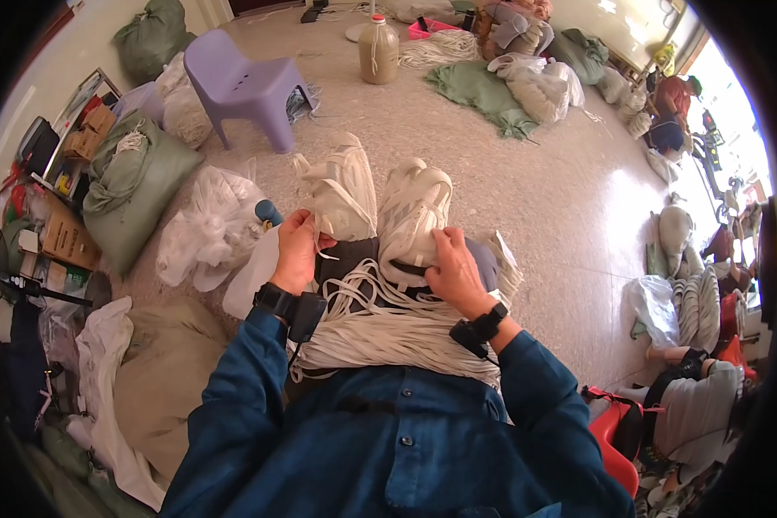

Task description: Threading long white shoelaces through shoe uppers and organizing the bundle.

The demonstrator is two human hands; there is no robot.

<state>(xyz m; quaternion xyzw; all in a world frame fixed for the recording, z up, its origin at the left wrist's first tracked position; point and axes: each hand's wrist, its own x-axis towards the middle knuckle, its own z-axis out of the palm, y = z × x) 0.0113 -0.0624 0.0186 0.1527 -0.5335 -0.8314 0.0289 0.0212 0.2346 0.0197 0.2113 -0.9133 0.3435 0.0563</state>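
Observation:
Two off-white sneakers rest side by side on my lap, toes pointing away from me. At the left sneaker (345, 194), my left hand (295, 250) is closed in a pinch on a pale shoelace, with a white lace end (328, 255) sticking out below the fingers. My right hand (459, 272) grips the near right edge of the right sneaker (416, 211), by its opening. A thick bundle of cream laces (388, 345) lies across my lap, and some loose strands loop up between the shoes. Dark cloth shows beneath them.
A clear plastic bag (211, 224) and a green sack (134, 190) stand to my left. Ahead are a purple chair (242, 91) and a jug with a red cap (378, 52). Two other people (669, 112) work at the right, near a red stool (613, 440).

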